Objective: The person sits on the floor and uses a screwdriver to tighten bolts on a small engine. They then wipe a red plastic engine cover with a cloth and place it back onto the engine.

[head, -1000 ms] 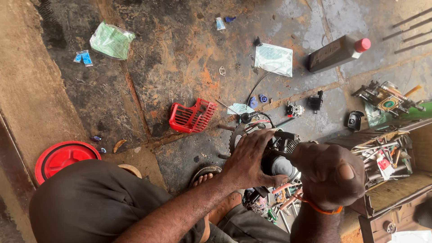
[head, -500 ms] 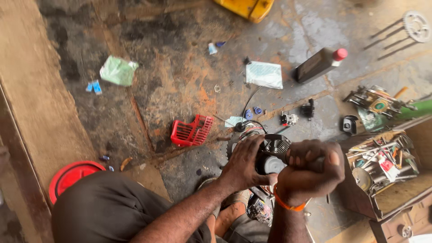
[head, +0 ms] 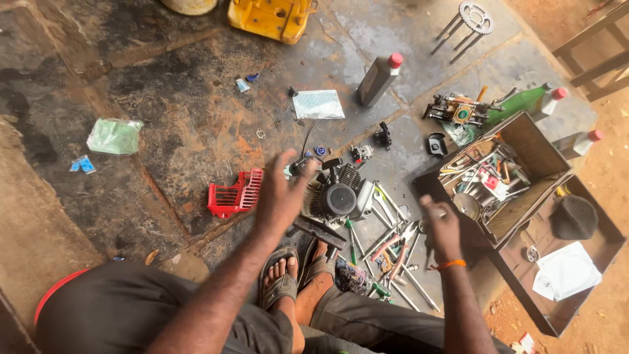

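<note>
Here the small engine (head: 337, 196) sits on the stained concrete floor (head: 164, 151), just in front of the person's sandalled feet. The left hand (head: 280, 196) hovers beside it, fingers spread, gripping nothing. The right hand (head: 440, 226) is lifted above the scattered hand tools (head: 393, 252), closed around what appears to be a thin tool, though the view is unclear. A red plastic cover (head: 234, 193) lies to the left; an open wooden toolbox (head: 498, 177) stands at right

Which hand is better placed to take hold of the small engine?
Probably the left hand: it hovers open right beside the small engine, while the right hand is off over the scattered tools.
</note>
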